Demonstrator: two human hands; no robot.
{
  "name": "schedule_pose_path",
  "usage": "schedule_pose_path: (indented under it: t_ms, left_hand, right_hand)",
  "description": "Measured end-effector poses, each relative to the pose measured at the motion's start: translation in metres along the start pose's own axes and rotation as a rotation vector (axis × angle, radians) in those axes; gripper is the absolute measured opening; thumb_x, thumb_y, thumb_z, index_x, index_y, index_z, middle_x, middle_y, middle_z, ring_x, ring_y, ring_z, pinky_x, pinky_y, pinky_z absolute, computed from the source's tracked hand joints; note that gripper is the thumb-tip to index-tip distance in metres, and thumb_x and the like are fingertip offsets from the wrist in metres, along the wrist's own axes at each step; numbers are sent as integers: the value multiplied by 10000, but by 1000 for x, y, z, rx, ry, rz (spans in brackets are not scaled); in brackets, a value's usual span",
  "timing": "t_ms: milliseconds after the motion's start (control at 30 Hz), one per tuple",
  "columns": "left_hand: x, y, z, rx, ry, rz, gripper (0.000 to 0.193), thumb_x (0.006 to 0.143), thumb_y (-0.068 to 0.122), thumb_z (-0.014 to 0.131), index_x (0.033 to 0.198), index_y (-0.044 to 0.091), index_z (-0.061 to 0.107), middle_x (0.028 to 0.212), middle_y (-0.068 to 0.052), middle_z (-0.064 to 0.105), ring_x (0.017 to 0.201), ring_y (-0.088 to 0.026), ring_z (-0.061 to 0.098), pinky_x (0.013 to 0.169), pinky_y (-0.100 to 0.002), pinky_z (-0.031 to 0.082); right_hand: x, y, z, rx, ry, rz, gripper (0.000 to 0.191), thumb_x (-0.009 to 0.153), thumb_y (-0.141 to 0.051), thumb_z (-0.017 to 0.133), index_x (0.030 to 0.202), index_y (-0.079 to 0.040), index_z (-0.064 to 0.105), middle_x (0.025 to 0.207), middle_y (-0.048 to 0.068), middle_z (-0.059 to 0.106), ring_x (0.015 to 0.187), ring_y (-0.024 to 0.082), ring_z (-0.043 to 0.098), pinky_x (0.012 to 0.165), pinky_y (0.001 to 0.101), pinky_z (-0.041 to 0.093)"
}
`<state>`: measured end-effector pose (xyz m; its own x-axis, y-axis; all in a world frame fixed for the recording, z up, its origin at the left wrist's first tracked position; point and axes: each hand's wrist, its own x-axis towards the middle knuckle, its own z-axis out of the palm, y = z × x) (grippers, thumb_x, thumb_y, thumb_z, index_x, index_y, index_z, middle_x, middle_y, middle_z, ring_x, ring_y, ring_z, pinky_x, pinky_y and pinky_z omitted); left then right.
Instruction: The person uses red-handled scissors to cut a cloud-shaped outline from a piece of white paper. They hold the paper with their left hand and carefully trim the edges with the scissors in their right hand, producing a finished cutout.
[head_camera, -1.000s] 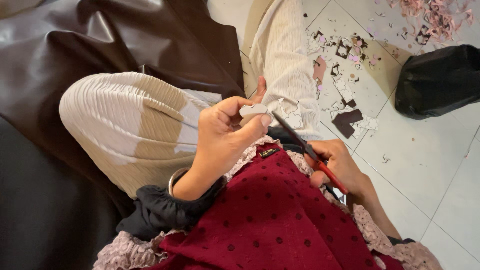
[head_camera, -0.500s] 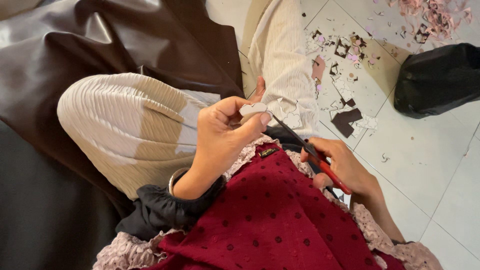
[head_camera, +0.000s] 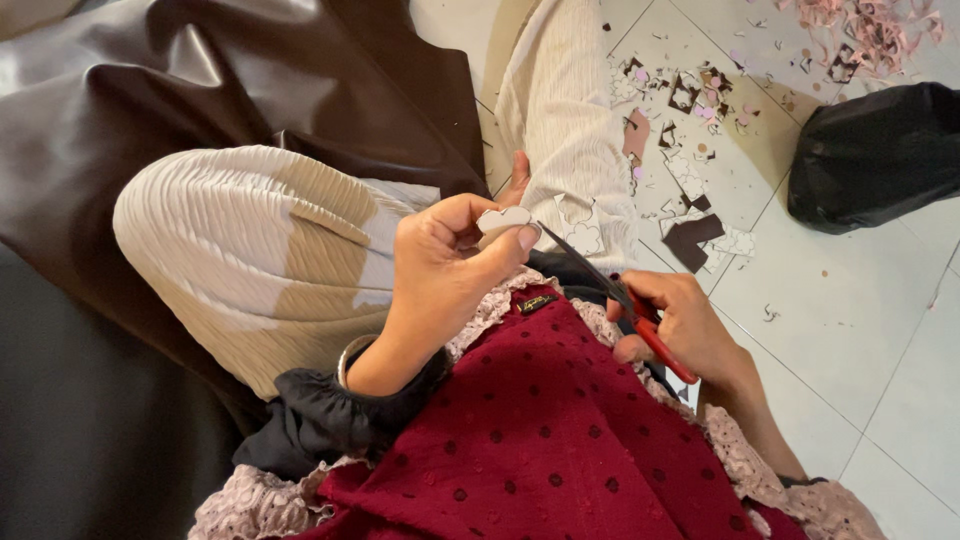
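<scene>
Pinched between thumb and fingertips, the left hand (head_camera: 440, 270) holds a small pale cutout (head_camera: 503, 219) above the lap. Closed on red-handled scissors (head_camera: 610, 292), the right hand (head_camera: 685, 325) hides their handles; the blades touch the cutout's edge. Bare tile floor (head_camera: 850, 330) lies right, scraps (head_camera: 690, 120) beyond.

The cutout (head_camera: 503, 219) was largely covered by the left hand's (head_camera: 445, 275) thumb and fingers; only its upper edge showed. Just right of the cutout, the scissors' (head_camera: 620, 300) blades showed, but their red handles sat partly inside the right hand (head_camera: 690, 330), so the finger loops were hidden. Far right of the cutout, the black bag (head_camera: 875, 155) was cut by the frame edge. Above it, the pink scraps (head_camera: 860, 25) were too small to tell apart.
</scene>
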<state>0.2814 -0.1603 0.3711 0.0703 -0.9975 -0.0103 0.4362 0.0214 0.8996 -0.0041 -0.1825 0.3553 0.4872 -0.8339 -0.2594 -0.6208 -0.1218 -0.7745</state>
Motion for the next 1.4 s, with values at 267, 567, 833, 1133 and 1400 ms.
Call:
schedule_pose_path:
  t_ms: [267,567,833,1133,1400]
  left_hand:
    - [-1,1,-1,-6,-12,14,105,892,18,784,936,-46,712,782,15,669,692,-16,591,611,-155,477]
    - [-1,1,-2,167,-11,74,110,888,52,793,913,-26,719,754,60,643,675,20,538,579,-143,420]
    - [-1,8,-3,245,-28,40,109,874,75,789,879,-9,719,713,78,635,636,32,516,541,-147,397]
    - [0,17,-7,447,-47,95,183,845,102,821,799,9,671,624,101,495,590,25,397,496,-186,298]
    - [4,12,-11,125,-88,-9,97,895,4,745,940,-10,661,743,42,640,638,9,562,546,-168,434]
  right_hand:
    - [0,-1,-1,-58,8,-89,836,520,-871,703,804,-86,658,586,-51,497,544,75,468,494,274,374]
    - [1,-4,-1,-40,18,-83,808,500,-852,724,754,-89,640,575,-59,499,533,71,465,479,278,363]
    - [-2,2,-3,-46,22,-61,783,505,-854,683,683,-98,583,545,-52,421,512,83,405,476,293,310]
    - [-1,5,-10,-119,24,-148,798,558,-841,705,710,-75,540,593,-31,373,562,98,368,486,299,313]
    - [2,4,-20,-94,5,-97,844,560,-860,686,928,-100,684,572,-39,386,540,100,398,489,305,329]
